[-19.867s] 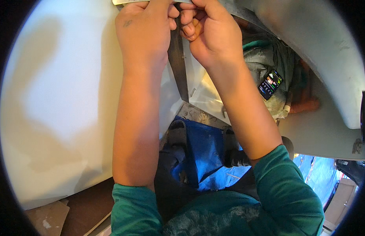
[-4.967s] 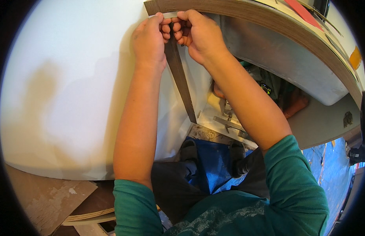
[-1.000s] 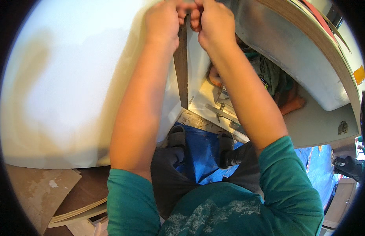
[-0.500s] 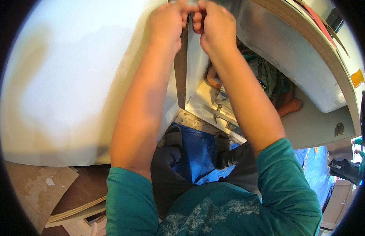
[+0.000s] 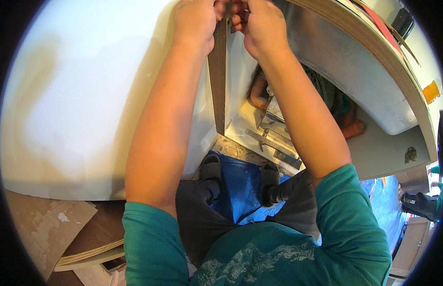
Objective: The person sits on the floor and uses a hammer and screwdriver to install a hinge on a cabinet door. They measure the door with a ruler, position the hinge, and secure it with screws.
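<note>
Both my arms stretch up to the top middle of the picture, where my hands meet above a brown wooden edge (image 5: 218,71). My left hand (image 5: 195,21) is closed, its fingertips bent inward and blurred. Close beside it, my right hand (image 5: 265,24) is closed too, with curled fingers almost touching the left ones. A small dark patch shows between the fingertips, too blurred to name. Left of the wooden edge spreads a large white panel (image 5: 88,100). To the right opens a pale cabinet (image 5: 238,52), under my right forearm.
Inside the cabinet a person (image 5: 352,127) crouches, with several tools (image 5: 265,138) on its floor. A curved wood-trimmed counter edge (image 5: 364,38) runs along the right. Blue sheeting (image 5: 240,186) lies under my feet. Brown boards (image 5: 49,224) are at lower left. Another person (image 5: 417,205) is at far right.
My hands have shifted slightly up, the left also a little to the left. Their fingers remain bent close together. More of the tools in the cabinet shows.
</note>
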### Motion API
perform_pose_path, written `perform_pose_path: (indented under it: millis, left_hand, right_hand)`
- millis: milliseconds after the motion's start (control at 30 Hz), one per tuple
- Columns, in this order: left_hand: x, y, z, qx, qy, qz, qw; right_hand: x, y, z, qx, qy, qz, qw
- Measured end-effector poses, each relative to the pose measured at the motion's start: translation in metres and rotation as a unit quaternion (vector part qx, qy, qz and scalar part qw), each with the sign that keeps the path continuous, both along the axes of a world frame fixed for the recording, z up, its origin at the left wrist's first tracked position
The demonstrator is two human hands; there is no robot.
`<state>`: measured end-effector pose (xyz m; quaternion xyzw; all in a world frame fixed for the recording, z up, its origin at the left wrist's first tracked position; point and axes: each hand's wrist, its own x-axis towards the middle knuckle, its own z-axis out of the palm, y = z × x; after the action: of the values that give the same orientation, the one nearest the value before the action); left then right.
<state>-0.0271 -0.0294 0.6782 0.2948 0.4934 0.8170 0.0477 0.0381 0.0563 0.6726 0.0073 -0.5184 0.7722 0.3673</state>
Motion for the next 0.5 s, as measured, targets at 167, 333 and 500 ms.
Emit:
perform_pose_path:
  millis: [167, 333, 500]
  left_hand:
    - [0.002, 0.003, -0.009, -0.029, 0.0, 0.037, 0.999]
    - [0.005, 0.006, -0.048, -0.004, -0.08, 0.049, 0.996]
    - [0.011, 0.002, -0.041, -0.003, -0.064, 0.05, 0.997]
  right_hand:
    - [-0.007, 0.001, -0.01, -0.035, -0.007, 0.001, 0.999]
    - [-0.008, -0.005, -0.043, -0.065, -0.033, -0.016, 0.997]
    - [-0.001, -0.001, -0.038, -0.045, -0.014, 0.0, 0.999]
